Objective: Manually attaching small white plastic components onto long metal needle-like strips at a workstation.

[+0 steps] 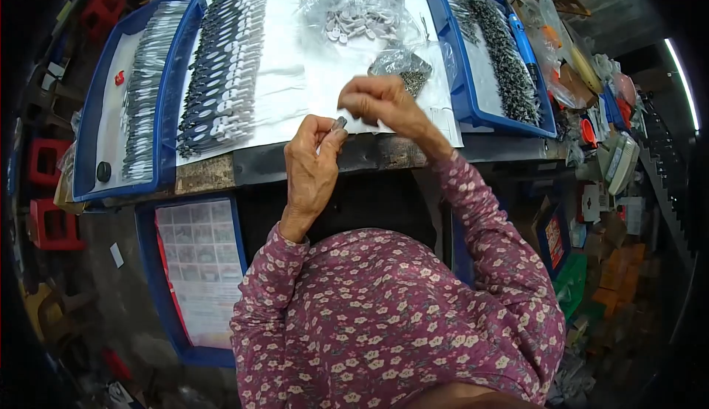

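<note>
At the table's front edge, my left hand (312, 164) is closed, with a small grey piece (339, 123) pinched between thumb and fingers. Just right of it and slightly higher, my right hand (388, 105) has its fingers curled in toward the thumb. That hand is a little blurred, and whatever it may hold cannot be made out. Beyond it lies a small clear bag (399, 62) of tiny metal parts (413, 81). Farther back, a larger clear plastic bag (325, 3) spills small pale grey tabs (360, 26) onto the white sheet (284, 77).
Left of the sheet's middle lie rows of black-and-white handled parts (221, 77). A blue tray (166, 106) with thin silvery pieces flanks them. Another blue tray (473, 110) holds dark bristly-looking pieces; a blue pen-shaped tool (521, 38) rests along its side. Red stools (55, 224) stand at left.
</note>
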Demonstrator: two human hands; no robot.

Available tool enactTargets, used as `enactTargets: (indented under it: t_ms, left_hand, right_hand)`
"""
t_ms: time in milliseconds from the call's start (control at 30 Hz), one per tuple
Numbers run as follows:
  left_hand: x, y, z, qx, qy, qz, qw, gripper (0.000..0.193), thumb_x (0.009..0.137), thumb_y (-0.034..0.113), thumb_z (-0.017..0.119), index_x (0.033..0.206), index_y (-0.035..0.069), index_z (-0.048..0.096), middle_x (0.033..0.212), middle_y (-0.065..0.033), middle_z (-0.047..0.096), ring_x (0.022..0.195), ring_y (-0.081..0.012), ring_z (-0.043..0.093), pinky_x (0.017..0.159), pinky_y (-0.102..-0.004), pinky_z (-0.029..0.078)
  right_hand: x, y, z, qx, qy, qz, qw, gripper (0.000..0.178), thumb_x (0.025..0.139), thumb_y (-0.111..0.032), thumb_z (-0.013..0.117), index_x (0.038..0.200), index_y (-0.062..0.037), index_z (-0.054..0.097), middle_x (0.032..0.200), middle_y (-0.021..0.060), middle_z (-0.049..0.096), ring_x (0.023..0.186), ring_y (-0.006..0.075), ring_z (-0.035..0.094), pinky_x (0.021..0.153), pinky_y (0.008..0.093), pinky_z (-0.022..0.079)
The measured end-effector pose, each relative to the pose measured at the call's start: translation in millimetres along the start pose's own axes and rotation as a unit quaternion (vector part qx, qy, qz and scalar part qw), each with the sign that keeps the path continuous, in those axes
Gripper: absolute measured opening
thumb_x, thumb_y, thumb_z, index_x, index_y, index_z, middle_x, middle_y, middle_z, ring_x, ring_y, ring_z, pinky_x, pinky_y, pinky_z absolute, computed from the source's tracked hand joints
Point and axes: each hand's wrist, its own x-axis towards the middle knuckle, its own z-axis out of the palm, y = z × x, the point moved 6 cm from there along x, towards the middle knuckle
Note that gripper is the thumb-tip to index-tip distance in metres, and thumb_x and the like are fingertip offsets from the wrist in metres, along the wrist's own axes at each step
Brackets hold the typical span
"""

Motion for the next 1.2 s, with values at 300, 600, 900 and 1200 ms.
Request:
enactTargets:
  t_ms: [300,600,900,1200]
  left_hand:
    - [-4.1,20.3,-3.7,0.128,-0.075,0.059,0.987,0.007,0.080,0.003,0.049,0.079,-0.003,0.049,0.059,-0.0138,0.053,0.050,-0.0228,0.054,0.049,-0.0311,0.041]
    - [-6.3,17.0,-16.3,0.141,-0.061,0.077,0.985,0.008,0.080,0.005,0.050,0.080,-0.003,0.049,0.060,-0.0155,0.055,0.053,-0.0275,0.056,0.050,-0.0341,0.042]
    - [-7.7,19.1,-26.7,0.135,-0.029,0.098,0.986,0.009,0.080,0.006,0.052,0.082,-0.003,0.050,0.062,-0.0156,0.055,0.053,-0.0265,0.056,0.050,-0.0329,0.042]
    - [-12.2,6.1,-30.3,0.123,-0.019,0.078,0.989,0.009,0.079,0.005,0.053,0.081,-0.004,0.052,0.066,-0.0151,0.057,0.055,-0.0233,0.057,0.053,-0.0306,0.042]
  right_hand:
    - [100.5,44.9,-84.9,-0.536,0.165,-0.113,0.820,0.012,0.078,-0.009,0.055,0.088,-0.0041,0.061,0.083,0.0147,0.057,0.066,0.0258,0.059,0.054,0.0346,0.048]
    - [109.7,54.7,-70.3,-0.663,0.160,-0.111,0.723,0.014,0.073,-0.006,0.058,0.087,-0.0063,0.060,0.083,0.0151,0.055,0.067,0.0306,0.060,0.054,0.0384,0.049]
    - [65.8,20.6,-69.8,-0.191,0.208,-0.065,0.957,0.012,0.074,-0.010,0.060,0.082,-0.0015,0.058,0.065,0.0022,0.052,0.052,0.0072,0.045,0.045,0.0203,0.037]
    - [7.1,25.6,11.4,0.261,0.086,0.010,0.962,0.014,0.079,-0.010,0.057,0.089,-0.0004,0.056,0.070,-0.0006,0.052,0.053,0.0024,0.039,0.050,0.0157,0.033]
